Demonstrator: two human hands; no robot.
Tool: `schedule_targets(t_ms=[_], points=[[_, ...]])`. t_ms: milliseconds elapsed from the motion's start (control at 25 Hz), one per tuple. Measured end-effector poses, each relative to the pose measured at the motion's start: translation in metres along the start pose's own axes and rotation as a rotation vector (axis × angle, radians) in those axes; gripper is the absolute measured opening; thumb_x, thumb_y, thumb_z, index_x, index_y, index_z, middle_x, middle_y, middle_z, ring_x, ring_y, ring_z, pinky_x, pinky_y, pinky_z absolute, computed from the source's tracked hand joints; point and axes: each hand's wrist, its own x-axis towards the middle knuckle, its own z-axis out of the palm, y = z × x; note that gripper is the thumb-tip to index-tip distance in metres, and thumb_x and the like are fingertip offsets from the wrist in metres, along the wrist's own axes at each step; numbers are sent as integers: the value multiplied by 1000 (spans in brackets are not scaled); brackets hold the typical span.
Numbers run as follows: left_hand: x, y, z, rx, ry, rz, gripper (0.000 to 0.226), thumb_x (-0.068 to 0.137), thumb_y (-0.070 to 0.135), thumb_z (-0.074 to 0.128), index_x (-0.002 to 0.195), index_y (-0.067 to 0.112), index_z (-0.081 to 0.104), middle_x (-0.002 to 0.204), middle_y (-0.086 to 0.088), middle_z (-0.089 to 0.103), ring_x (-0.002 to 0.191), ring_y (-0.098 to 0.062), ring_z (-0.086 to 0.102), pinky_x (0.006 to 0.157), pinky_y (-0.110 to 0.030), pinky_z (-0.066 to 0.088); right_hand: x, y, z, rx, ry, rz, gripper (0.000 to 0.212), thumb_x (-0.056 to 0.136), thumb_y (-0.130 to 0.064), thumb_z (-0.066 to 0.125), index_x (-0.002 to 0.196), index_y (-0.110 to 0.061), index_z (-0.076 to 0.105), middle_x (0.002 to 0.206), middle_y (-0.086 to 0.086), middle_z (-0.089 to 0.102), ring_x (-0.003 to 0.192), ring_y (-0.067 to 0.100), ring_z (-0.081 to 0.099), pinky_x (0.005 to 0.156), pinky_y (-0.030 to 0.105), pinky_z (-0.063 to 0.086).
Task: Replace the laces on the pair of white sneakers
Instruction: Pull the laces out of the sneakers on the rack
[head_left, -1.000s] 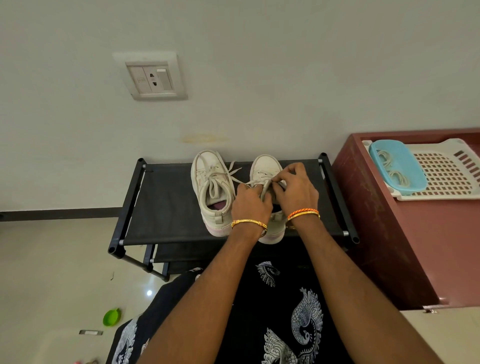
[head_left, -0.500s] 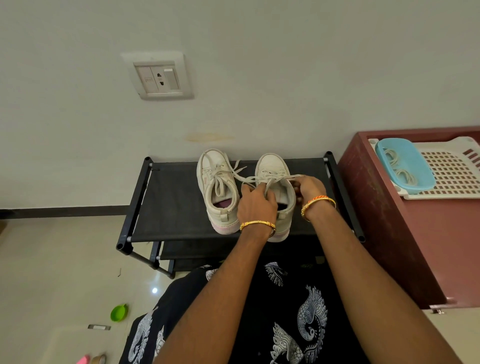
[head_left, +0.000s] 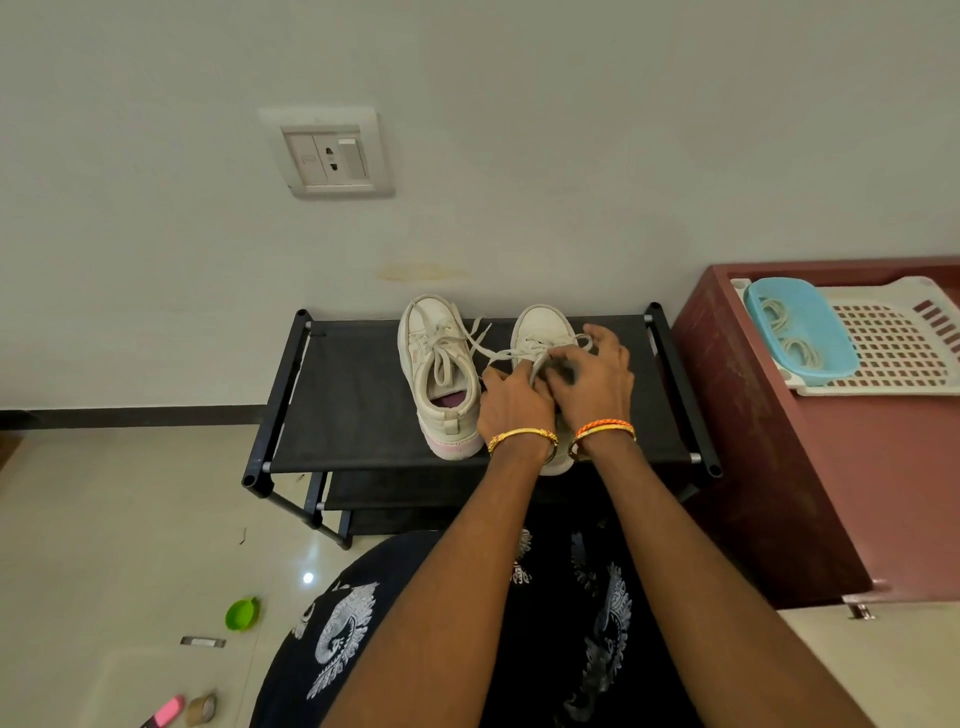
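Note:
Two white sneakers stand side by side on a black shoe rack (head_left: 358, 395), toes to the wall. The left sneaker (head_left: 439, 374) has its lace tied in a loose bow. Both my hands are over the right sneaker (head_left: 540, 327). My left hand (head_left: 511, 402) pinches a strand of its lace (head_left: 498, 356) near the tongue. My right hand (head_left: 597, 382) pinches the lace from the right, with some fingers spread. The rear of that sneaker is hidden under my hands.
A maroon cabinet (head_left: 831, 467) stands right of the rack, bearing a white slotted tray (head_left: 904, 338) and a blue basket (head_left: 802, 330) with coiled laces. On the floor at left lie a green cup (head_left: 241, 614), a tape roll (head_left: 201, 709) and a pink object (head_left: 166, 712).
My right hand had pulled out to the right with the lace half a second ago; now it is back over the right sneaker, close to my left hand.

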Motion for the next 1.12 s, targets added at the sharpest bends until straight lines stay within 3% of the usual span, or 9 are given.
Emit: schedule_targets(t_ms=[240, 360, 480, 640, 720, 800, 880, 1000, 1120], points=[[2, 1, -1, 45, -2, 0, 29, 98, 31, 38, 117, 18, 56, 123, -12, 44, 99, -30, 56, 75, -38, 46, 6, 0, -6, 14, -112, -14, 5, 83, -16, 67, 88, -14, 69, 142, 5, 35, 130, 25, 33, 103, 42, 31], [2, 2, -1, 55, -11, 0, 29, 98, 29, 38, 120, 18, 54, 124, -13, 44, 101, -31, 55, 77, -39, 46, 11, -3, -13, 398, -198, 134, 13, 83, -8, 68, 75, -18, 65, 129, 9, 49, 122, 24, 44, 106, 43, 38], [2, 3, -2, 74, -3, -13, 29, 99, 26, 37, 122, 18, 53, 124, -13, 44, 101, -31, 55, 75, -38, 44, 12, -13, -32, 795, -246, 280, 22, 87, 0, 60, 75, -19, 61, 93, 4, 61, 97, 18, 55, 89, 33, 49], [2, 4, 0, 96, -5, -17, 30, 99, 28, 37, 123, 18, 53, 124, -12, 44, 102, -31, 55, 74, -37, 43, 22, -19, -61, 1232, -252, 381, 24, 93, -3, 49, 76, -21, 52, 86, -5, 64, 88, 10, 56, 74, 26, 40], [3, 3, 1, 85, 5, -17, 30, 99, 28, 37, 122, 19, 54, 122, -12, 45, 101, -30, 55, 72, -36, 41, 22, -18, -60, 1267, -215, 392, 23, 94, -7, 49, 76, -20, 51, 79, -2, 66, 82, 13, 58, 73, 27, 41], [3, 1, 3, 72, 13, -20, 30, 99, 29, 38, 122, 20, 54, 121, -12, 45, 101, -30, 55, 72, -35, 40, 22, -21, -51, 969, -122, 327, 18, 94, -7, 51, 80, -17, 51, 74, 2, 61, 74, 16, 57, 72, 29, 43], [2, 1, 3, 66, 22, -25, 30, 99, 29, 39, 122, 21, 55, 120, -12, 45, 101, -31, 55, 71, -35, 40, 19, -23, -40, 491, -91, 172, 3, 94, -10, 50, 94, -13, 50, 86, 5, 59, 82, 22, 56, 78, 33, 43], [2, -1, 3, 22, 12, -20, 30, 98, 31, 38, 120, 20, 56, 121, -12, 46, 102, -30, 55, 73, -35, 40, 8, -20, -24, -258, -131, -58, 29, 89, -22, 52, 117, -14, 51, 119, 10, 50, 116, 29, 41, 98, 43, 29], [1, -2, 3, -5, 28, -14, 29, 97, 31, 39, 116, 19, 58, 119, -13, 47, 99, -29, 56, 74, -34, 42, 4, -14, -18, -447, -173, -170, 29, 92, -30, 51, 117, -20, 64, 138, 9, 37, 131, 28, 23, 105, 45, 19]])
